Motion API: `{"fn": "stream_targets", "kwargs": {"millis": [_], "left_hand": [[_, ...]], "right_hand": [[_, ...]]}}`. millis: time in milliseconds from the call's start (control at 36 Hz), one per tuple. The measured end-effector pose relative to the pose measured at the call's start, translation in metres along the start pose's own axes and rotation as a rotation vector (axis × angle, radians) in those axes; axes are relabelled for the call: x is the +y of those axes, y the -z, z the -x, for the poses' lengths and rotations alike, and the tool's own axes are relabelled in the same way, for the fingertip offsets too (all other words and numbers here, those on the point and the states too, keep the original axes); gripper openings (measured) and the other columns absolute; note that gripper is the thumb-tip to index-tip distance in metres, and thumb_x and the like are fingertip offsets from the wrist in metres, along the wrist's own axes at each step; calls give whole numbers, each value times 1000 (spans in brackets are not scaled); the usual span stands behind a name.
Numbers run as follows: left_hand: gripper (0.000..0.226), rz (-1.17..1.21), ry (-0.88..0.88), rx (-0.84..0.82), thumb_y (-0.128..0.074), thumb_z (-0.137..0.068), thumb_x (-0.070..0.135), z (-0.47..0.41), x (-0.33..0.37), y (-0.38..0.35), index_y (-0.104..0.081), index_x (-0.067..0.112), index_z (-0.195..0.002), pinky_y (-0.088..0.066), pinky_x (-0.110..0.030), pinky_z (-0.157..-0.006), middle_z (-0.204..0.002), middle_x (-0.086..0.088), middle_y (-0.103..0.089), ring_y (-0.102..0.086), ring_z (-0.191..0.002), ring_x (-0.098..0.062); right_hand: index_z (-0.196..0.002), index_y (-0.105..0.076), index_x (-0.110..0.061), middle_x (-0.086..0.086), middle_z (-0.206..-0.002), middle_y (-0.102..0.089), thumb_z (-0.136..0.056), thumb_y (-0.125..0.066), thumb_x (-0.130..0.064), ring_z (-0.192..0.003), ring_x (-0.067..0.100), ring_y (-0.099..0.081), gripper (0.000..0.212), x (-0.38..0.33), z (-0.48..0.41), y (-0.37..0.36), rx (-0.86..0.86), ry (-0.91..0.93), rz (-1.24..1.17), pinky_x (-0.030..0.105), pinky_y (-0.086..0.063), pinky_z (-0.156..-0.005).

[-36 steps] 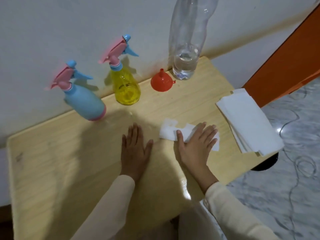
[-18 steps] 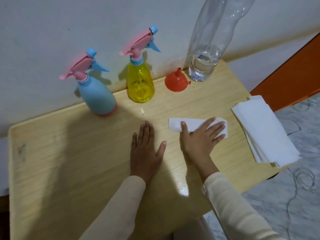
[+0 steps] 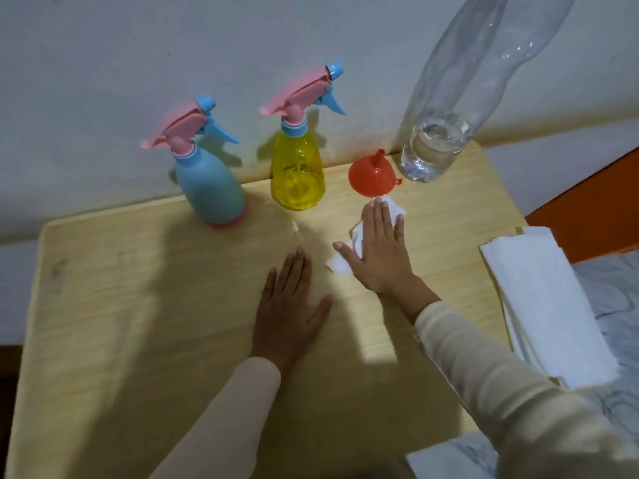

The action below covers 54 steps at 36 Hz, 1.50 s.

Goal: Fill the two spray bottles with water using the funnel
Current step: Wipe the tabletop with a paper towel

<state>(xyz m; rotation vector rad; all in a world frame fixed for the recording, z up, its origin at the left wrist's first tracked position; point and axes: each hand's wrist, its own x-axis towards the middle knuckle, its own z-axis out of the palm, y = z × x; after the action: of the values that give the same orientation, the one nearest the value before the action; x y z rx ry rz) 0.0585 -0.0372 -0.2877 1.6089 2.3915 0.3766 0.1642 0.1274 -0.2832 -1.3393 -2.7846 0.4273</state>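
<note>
Pressing down on a white tissue [image 3: 340,266], the right hand [image 3: 378,250] lies palm down, fingers straight and close together, thumb spread out to the left; it grips nothing, the paper is only pinned under palm and fingers; its fingertips end just beside the rim of the funnel [image 3: 371,176], and whether they touch it cannot be told. Left of it the left hand [image 3: 288,305] rests flat on the bare wooden table [image 3: 103,305], fingers straight, thumb angled out toward the right hand; it holds nothing and lies near the tissue but apart from it; both forearms wear pale sleeves.

Counted: two hands; two spray bottles, a blue spray bottle [image 3: 211,188] and a yellow spray bottle [image 3: 298,171], each upright by the wall at the far edge of the table, each topped with a pink trigger head and blue nozzle; one orange funnel, mouth down and spout up, between the yellow bottle and one tall clear bottle [image 3: 435,143] with a little water in its bottom; one loose tissue; one stack of white paper [image 3: 543,305] at the right edge of the table.
</note>
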Motion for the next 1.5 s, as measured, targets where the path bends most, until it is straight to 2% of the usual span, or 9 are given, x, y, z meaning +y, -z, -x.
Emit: {"fn": "stream_targets", "kwargs": {"millis": [250,389,528,750,944,1139,1250,1361,1500], "left_hand": [[75,-18,40,13,-27,-91,58,0,6,1,-18,12,-150,0,-30,-117,-158,-1,-13,-6,-144,-9],[70,-33,123,44,-33,-92,52,6,11,0,-33,8,-146,-8,-33,-115,-154,-8,-30,-24,-142,-18],[67,-39,232,103,-33,-92,50,13,18,-3,-38,8,-144,-8,-33,-115,-152,-8,-34,-27,-141,-19],[68,-30,336,154,-33,-92,51,20,25,-7,-36,9,-145,-2,-30,-115,-153,-8,-31,-19,-142,-15],[69,3,355,141,-31,-91,50,34,29,-9,-35,8,-145,-5,-34,-115,-154,-9,-29,-24,-143,-20],[67,-28,309,103,-34,-91,49,64,19,-7,-40,6,-142,-7,-35,-114,-151,-11,-36,-25,-141,-19],[69,-13,302,95,-32,-92,52,87,5,-2,-38,6,-143,-5,-34,-115,-152,-9,-33,-16,-141,-15],[71,-23,297,70,-21,-95,57,116,-20,6,-39,7,-143,-10,-38,-113,-152,-9,-34,-17,-141,-16],[58,-6,330,91,-30,-95,46,151,-66,21,-41,14,-142,-8,-37,-113,-152,-10,-34,-20,-141,-20]], "right_hand": [[-148,-5,2,26,-155,0,-82,-4,-67,-146,33,5,95,-13,-11,-4,44,14,-39,37,10,-115],[-148,-5,1,23,-156,0,-94,-29,-55,-146,31,6,82,-6,-18,-5,20,185,-31,36,8,-116],[-146,-10,4,22,-156,-8,-86,-18,-63,-146,32,-3,90,0,-40,2,-31,336,-42,35,1,-117],[-146,-10,6,23,-155,-10,-93,-36,-55,-146,32,-7,85,-1,-76,7,-71,442,20,41,-6,-117],[-147,-10,3,20,-156,-10,-90,-58,-32,-145,31,-9,82,1,-66,24,-156,438,-170,41,-12,-119],[-148,-8,0,16,-157,-7,-94,-50,-30,-146,28,-4,75,4,-24,21,-181,493,-152,35,-5,-118],[-143,-23,1,17,-152,-26,-94,-34,-48,-142,29,-21,70,-1,-14,16,-89,432,-173,48,-20,-116],[-148,-11,-2,16,-158,-6,-98,-29,-47,-147,27,-2,70,-15,-14,7,-6,235,-75,44,-4,-118],[-148,-11,-1,15,-158,-7,-89,-21,-60,-146,26,-6,84,-40,0,-12,35,77,-39,43,-2,-117]]}}
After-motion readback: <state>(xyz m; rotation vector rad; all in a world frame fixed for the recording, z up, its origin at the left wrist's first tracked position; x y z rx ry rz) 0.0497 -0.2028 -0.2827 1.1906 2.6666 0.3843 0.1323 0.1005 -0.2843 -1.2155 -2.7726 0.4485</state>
